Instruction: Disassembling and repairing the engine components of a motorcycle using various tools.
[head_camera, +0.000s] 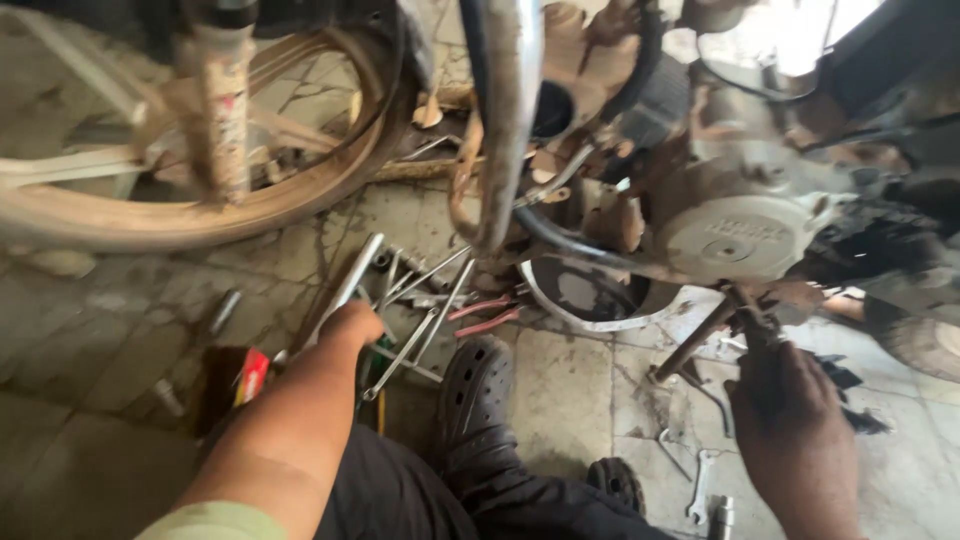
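Observation:
A dusty motorcycle stands over me, its front wheel (200, 205) at the left and its grey engine cover (735, 240) at the right. My left hand (350, 325) reaches down into a pile of long metal wrenches (420, 310) on the stone floor; its fingers are hidden, so what it grips cannot be told. My right hand (785, 395), dark with grease, is closed around a small metal part (750, 320) just under the engine, next to the rusty side stand (690, 345).
Red-handled pliers (485, 315) lie beside the wrenches. A chrome crash bar (505, 120) hangs down mid-frame. A round metal pan (585, 295) sits under the engine. Loose spanners (700, 485) lie at lower right. My black clog (475, 395) rests between the hands.

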